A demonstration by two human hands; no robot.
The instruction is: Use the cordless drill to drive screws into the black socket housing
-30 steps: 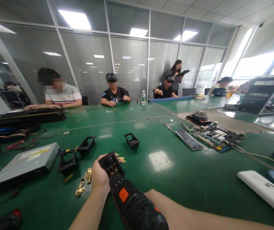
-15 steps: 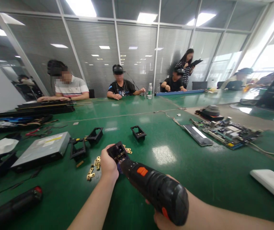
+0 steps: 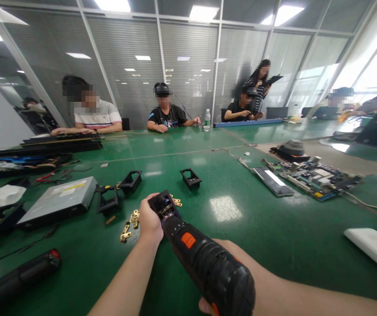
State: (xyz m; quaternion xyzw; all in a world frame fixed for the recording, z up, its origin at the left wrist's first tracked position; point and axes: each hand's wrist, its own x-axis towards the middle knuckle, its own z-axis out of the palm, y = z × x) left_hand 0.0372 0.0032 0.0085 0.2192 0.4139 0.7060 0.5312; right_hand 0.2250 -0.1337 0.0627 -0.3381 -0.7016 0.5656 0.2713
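Observation:
My left hand (image 3: 151, 220) is closed around a small black plastic housing (image 3: 162, 202), its open side tilted up towards me. Small brass-coloured parts show inside it. My right hand (image 3: 233, 252) grips a black cordless screwdriver (image 3: 204, 259) with an orange switch; the tool hides most of the fingers. Its nose reaches into the housing, and the exact contact of the tip cannot be made out. Several loose brass pieces (image 3: 131, 224) lie left of my left hand, and more brass pieces (image 3: 176, 201) lie just behind the housing.
Similar black housings (image 3: 190, 179) stand beyond my hands. A silver disc drive (image 3: 59, 199) and a black cylindrical tool (image 3: 20, 276) lie left. On the right are a phone (image 3: 273, 181), a circuit board (image 3: 320, 177) and a white case (image 3: 373, 250). Other people sit across the green table.
The back end of the screwdriver has swung slightly left and lower, with its nose still in the housing. My left hand and the housing have shifted a little up and right in view.

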